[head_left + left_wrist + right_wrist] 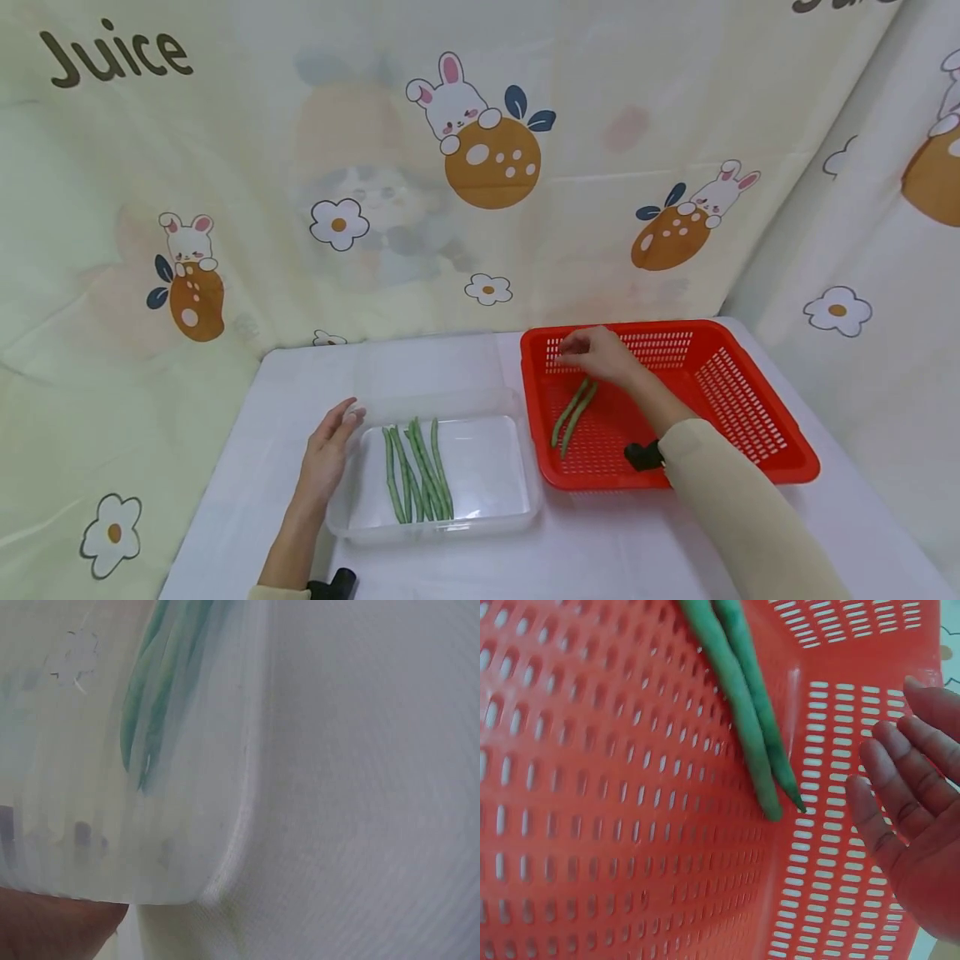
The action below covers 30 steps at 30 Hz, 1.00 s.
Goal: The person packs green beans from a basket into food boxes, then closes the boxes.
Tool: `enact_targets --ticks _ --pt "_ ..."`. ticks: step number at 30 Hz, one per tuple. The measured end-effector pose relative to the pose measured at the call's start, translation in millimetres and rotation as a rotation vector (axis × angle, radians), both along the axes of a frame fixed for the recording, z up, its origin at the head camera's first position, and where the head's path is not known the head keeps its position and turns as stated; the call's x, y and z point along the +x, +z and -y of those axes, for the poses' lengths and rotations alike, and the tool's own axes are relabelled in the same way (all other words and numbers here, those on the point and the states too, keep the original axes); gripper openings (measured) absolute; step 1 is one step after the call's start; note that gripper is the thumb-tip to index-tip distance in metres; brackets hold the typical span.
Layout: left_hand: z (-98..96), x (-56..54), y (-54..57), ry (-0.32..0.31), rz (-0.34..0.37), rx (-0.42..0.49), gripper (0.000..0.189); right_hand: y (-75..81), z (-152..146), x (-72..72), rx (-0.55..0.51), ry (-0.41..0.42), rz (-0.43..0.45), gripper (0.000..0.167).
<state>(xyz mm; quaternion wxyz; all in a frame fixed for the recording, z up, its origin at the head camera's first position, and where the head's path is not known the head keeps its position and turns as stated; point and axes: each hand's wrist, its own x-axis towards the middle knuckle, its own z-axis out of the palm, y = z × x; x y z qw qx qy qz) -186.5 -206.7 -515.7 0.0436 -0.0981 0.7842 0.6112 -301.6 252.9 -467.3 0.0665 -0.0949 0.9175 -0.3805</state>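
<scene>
Several green beans (422, 475) lie side by side, lengthwise, in a clear plastic box (491, 523). My left hand (327, 446) holds the box at its far left corner, thumb and fingers at the rim. In the left wrist view only part of that hand (56, 924) shows, beside the box's cloudy wall (202, 847). Two more green beans (575, 414) rest together on the floor of a red plastic basket (675, 478). Just beyond them, over the basket's far left part, is my right hand (600, 354). Its fingers (900, 776) are loosely bent and apart from the beans, with nothing between them.
Box and basket stand close together on a table with a white cloth (300, 417), the basket on the right. A printed curtain (405, 308) hangs right behind the table. The basket's slotted walls rise around my right hand.
</scene>
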Motion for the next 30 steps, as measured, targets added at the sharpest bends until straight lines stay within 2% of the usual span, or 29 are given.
enact_targets --ticks 5,9,18,30 --pt "-1.6 -0.3 0.4 -0.003 -0.002 -0.002 0.050 -2.7 -6 1.7 0.056 0.026 0.027 0.027" --pt "-0.7 -1.3 -0.6 -0.006 -0.004 -0.010 0.051 -4.3 -6 2.8 0.078 0.025 0.080 0.025" --pt "0.6 -2.2 -1.0 -0.004 -0.010 0.002 0.050 -8.6 -11 2.7 0.106 0.043 0.216 0.034" --pt "0.0 -1.5 -1.6 -0.006 -0.004 -0.001 0.051 -11.8 -16 1.4 0.179 0.104 0.168 0.022"
